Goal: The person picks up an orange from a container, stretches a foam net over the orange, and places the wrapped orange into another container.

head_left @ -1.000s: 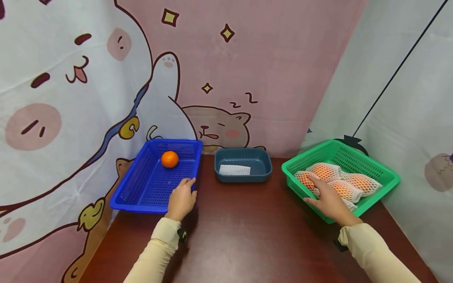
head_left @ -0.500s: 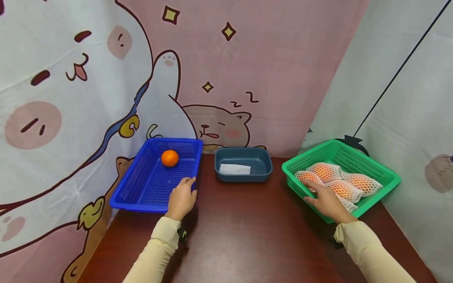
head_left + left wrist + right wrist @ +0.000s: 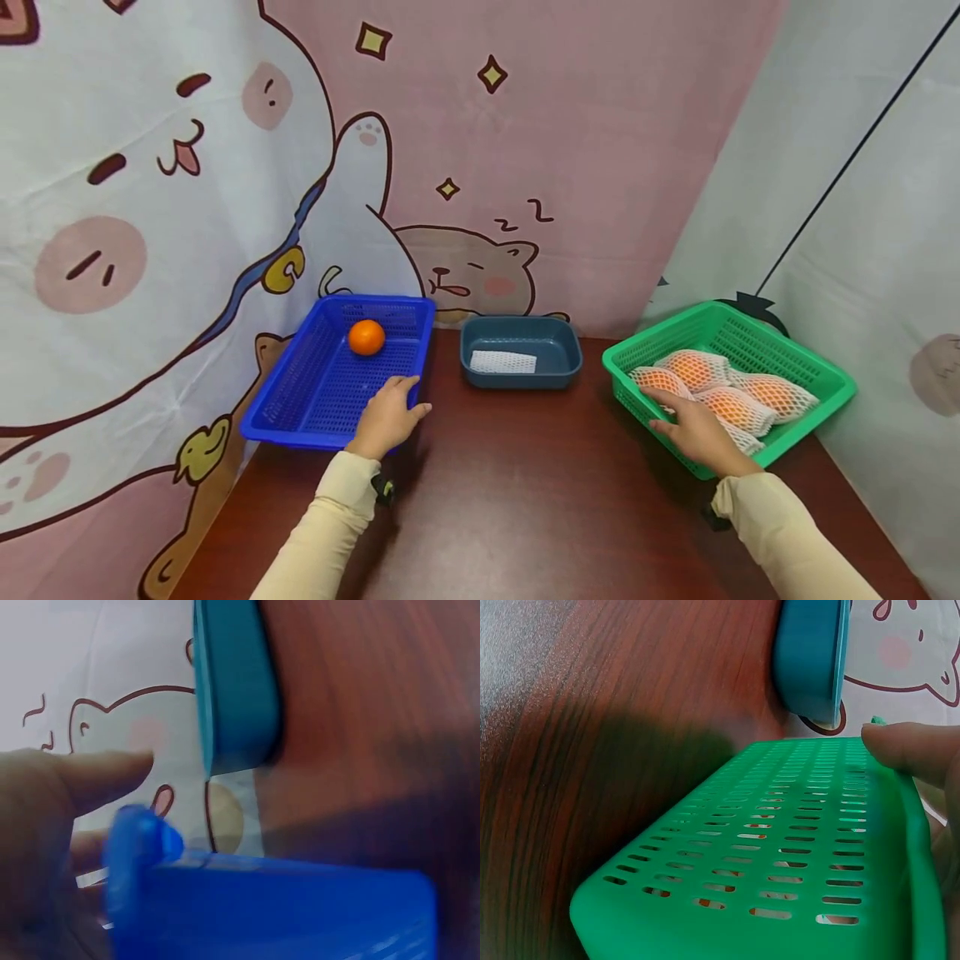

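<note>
A blue plastic basket with one bare orange inside stands on the left. At its right rim is my left hand, fingers over the rim and thumb spread away from it, as the left wrist view confirms. On the right, my right hand grips the near-left rim of a green plastic basket, thumb outside and fingers inside. Several round orange fruits in white foam nets lie in that basket. The right wrist view shows the thumb against the rim; the other fingers are mostly hidden.
Between the baskets, at the back, sits a small dark teal tray holding a white foam net. All stand on a dark brown wooden table. A printed cartoon curtain hangs close behind and along both sides.
My left thumb has lifted away from the blue basket's rim. The right fingers have come down inside the green basket's rim. The head view has shifted slightly.
</note>
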`<state>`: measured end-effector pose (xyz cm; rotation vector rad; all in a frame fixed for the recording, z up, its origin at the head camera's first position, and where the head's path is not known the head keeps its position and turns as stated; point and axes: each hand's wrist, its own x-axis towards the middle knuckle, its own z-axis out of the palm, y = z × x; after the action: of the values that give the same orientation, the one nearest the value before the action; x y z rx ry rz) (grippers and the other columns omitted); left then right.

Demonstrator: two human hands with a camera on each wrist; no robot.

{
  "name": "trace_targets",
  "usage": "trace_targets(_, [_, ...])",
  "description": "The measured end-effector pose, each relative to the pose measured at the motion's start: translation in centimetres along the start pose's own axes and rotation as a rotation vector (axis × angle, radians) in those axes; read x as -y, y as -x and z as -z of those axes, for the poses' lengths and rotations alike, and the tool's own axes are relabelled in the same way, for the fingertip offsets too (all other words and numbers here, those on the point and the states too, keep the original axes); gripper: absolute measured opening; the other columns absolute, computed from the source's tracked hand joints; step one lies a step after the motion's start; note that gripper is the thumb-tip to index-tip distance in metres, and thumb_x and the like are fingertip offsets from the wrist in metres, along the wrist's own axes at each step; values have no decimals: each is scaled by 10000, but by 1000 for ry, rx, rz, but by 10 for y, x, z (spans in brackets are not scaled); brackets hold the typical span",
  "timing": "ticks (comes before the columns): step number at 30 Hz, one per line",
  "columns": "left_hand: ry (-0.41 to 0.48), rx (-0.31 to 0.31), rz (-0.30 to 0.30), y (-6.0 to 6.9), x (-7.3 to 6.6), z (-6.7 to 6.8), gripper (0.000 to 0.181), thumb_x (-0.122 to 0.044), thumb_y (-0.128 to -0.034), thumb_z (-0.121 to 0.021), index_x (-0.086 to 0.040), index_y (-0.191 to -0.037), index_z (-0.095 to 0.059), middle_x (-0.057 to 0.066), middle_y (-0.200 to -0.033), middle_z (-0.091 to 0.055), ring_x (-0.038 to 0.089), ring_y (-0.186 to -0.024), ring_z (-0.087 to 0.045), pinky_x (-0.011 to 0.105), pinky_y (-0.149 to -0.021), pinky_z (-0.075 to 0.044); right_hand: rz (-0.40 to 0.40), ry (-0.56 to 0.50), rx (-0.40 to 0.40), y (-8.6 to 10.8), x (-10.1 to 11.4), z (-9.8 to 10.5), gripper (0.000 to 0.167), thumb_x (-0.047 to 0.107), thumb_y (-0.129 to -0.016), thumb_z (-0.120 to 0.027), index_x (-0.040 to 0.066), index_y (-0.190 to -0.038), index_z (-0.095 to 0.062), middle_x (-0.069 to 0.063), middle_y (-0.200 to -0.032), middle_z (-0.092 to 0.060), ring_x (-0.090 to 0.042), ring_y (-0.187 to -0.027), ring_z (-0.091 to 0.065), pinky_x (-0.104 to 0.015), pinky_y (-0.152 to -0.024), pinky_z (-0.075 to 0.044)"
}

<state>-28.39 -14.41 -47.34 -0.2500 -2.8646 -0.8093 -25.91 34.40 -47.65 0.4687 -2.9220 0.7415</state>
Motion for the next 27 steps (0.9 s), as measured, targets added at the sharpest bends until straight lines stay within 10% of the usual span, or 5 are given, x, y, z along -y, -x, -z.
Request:
trace_targets(13, [-8, 2, 38, -72, 36, 58, 544, -268, -885, -700, -36, -1353, -547, 229, -1312, -548, 439, -1153, -529, 589, -920, -415, 29, -8, -38, 2, -3, -3, 563, 47, -861, -716, 59, -1390, -521, -241, -1309, -562, -442, -1034, -611, -592, -830, -473])
trace_targets(20, [9, 11, 29, -112, 79, 50, 537, -225, -865, -687, -11, -1337, -544, 295, -1284, -504, 454, -1112, -508, 575, -895, -417, 38, -7, -58, 2, -2, -3, 556, 25, -842, -730, 52, -1366, -547, -233, -1275, -588, -418, -983, -634, -577, -807, -488])
trace_targets(27, [7, 74, 126, -125, 111, 27, 661, -198, -854, -706, -1, -1419, -425, 337, -1402, -343, 549, -1178, -413, 618, -940, -378, 9, 0, -56, 5, -3, -4, 557, 63, -858, -728, 66, -1383, -540, -207, -1321, -567, -408, -1030, -625, -568, -837, -483])
